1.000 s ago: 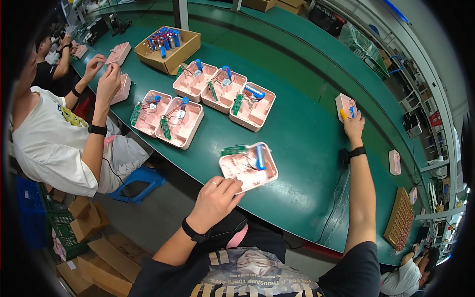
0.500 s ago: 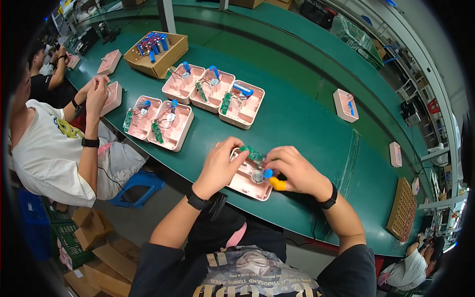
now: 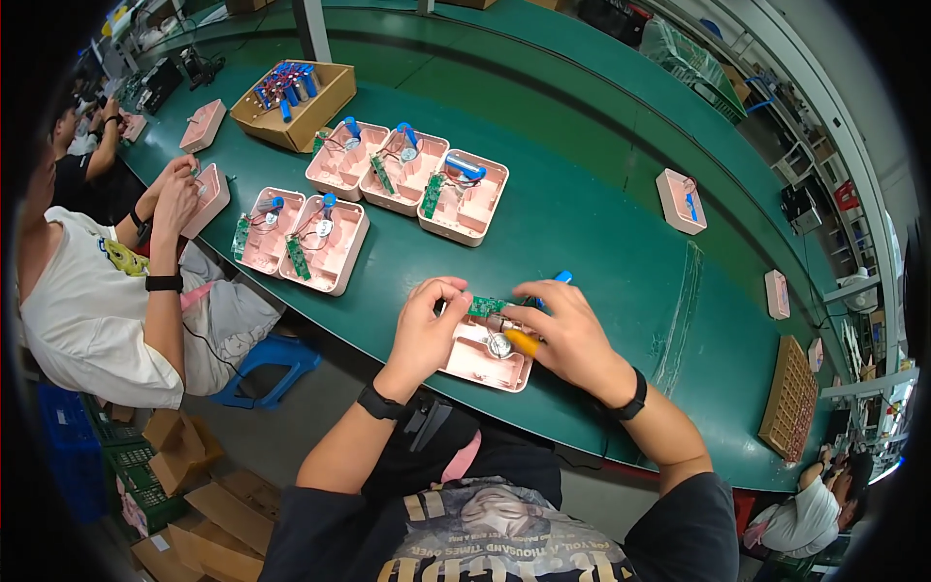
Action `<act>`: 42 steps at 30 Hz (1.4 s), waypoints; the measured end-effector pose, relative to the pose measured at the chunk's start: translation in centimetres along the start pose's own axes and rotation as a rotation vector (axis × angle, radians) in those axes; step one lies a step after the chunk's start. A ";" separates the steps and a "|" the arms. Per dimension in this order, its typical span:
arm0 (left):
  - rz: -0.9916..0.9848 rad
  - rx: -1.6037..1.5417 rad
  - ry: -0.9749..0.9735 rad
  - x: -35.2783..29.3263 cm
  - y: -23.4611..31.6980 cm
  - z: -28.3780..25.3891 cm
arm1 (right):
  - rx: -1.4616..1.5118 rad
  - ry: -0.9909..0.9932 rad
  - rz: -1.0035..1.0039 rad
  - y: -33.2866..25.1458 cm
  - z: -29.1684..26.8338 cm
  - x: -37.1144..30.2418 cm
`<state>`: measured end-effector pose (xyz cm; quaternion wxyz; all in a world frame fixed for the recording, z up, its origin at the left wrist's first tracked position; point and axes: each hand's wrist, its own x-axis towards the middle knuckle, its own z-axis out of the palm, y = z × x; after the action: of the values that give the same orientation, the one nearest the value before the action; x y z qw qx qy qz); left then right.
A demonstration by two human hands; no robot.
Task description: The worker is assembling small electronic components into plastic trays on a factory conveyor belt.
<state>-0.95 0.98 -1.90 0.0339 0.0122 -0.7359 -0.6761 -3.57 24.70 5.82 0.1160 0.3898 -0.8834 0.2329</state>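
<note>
Between finger and thumb of my left hand (image 3: 432,325) is the left end of a green circuit board (image 3: 487,307), held over a pink plastic case (image 3: 473,361). My right hand (image 3: 572,339) has its fingers curled at the board's right end, a yellow cover (image 3: 522,341) on one digit. What those fingers grip is hidden. Below the board, a round silver part (image 3: 498,345) sits in the case. A blue cylindrical battery (image 3: 562,278) shows just beyond my right hand's knuckles, partly covered by it.
Several pink cases with boards and batteries (image 3: 464,199) stand ahead and to the left. Behind them is a cardboard box (image 3: 335,92) of blue batteries. Another pink case (image 3: 681,202) and a partitioned tray (image 3: 787,403) lie right. A co-worker (image 3: 107,281) sits left.
The circuit board has turned more level. The blue battery has gone from beneath my right hand to its far side. My right fingers have moved toward the board's right end.
</note>
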 end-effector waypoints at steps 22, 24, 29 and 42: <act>0.235 0.361 -0.243 -2.7 1.9 -1.4 | 0.189 -0.322 -0.029 -0.1 -2.2 2.5; 0.229 0.343 -0.230 -2.3 1.9 -1.4 | 0.156 -0.334 -0.012 -0.5 -2.1 2.3; 0.249 0.341 -0.210 -2.2 2.1 -0.9 | 0.062 -0.338 0.034 -1.5 -1.6 1.6; 0.458 0.504 -0.174 -2.5 2.6 -1.0 | -0.097 -0.369 0.011 -2.2 -0.9 1.3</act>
<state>1.71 0.33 0.66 0.1176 -0.2030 -0.8634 -0.4467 -2.76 23.05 7.80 -0.0308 0.4150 -0.9020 0.1154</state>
